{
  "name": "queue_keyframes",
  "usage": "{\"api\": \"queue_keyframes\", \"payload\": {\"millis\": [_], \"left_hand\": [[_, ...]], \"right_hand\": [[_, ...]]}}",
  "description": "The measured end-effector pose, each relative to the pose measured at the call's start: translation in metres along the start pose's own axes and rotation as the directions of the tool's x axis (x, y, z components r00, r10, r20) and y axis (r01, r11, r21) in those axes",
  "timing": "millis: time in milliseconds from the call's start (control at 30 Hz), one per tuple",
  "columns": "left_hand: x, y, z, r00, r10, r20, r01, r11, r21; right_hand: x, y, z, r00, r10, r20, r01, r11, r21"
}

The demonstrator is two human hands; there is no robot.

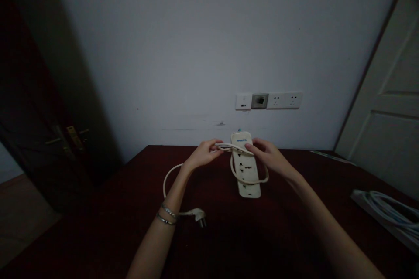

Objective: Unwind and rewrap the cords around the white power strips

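Note:
A cream power strip lies lengthwise on the dark red table, its branded end toward the wall. Its cream cord loops across the strip, curves left behind my wrist and ends in a plug lying on the table. My left hand is closed, pinching the cord just left of the strip's top. My right hand is closed on the strip's upper right side, thumb over the cord. Two thin bangles sit on my left wrist.
A second power strip with a coiled whitish cable lies at the table's right edge. Wall sockets sit above the table. A dark door with a brass handle is at left, a white door at right.

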State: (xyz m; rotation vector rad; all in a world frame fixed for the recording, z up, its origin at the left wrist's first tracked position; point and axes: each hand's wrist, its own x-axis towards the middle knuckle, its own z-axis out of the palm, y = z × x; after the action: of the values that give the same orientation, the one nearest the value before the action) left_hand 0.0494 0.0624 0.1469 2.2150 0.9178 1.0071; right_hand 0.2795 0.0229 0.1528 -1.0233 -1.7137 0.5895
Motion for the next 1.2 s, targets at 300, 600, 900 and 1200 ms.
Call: {"api": "queue_keyframes", "payload": {"millis": [300, 600, 900, 1200], "left_hand": [[-0.001, 0.009, -0.005, 1.000, 0.016, 0.026, -0.019, 0.994, 0.107], [0.000, 0.024, -0.019, 0.991, 0.023, 0.133, -0.068, 0.934, 0.350], [-0.008, 0.063, -0.036, 0.946, 0.151, 0.288, -0.298, 0.757, 0.582], [-0.002, 0.083, -0.056, 0.875, 0.149, 0.461, -0.438, 0.651, 0.620]], "right_hand": [[0.001, 0.003, 0.023, 0.993, 0.110, -0.030, -0.091, 0.921, 0.378], [0.004, 0.002, 0.022, 0.954, 0.273, -0.120, -0.195, 0.877, 0.440], [0.007, 0.028, 0.017, 0.929, 0.364, 0.063, -0.304, 0.655, 0.692], [0.015, 0.044, 0.000, 0.887, 0.458, 0.057, -0.311, 0.501, 0.808]]}}
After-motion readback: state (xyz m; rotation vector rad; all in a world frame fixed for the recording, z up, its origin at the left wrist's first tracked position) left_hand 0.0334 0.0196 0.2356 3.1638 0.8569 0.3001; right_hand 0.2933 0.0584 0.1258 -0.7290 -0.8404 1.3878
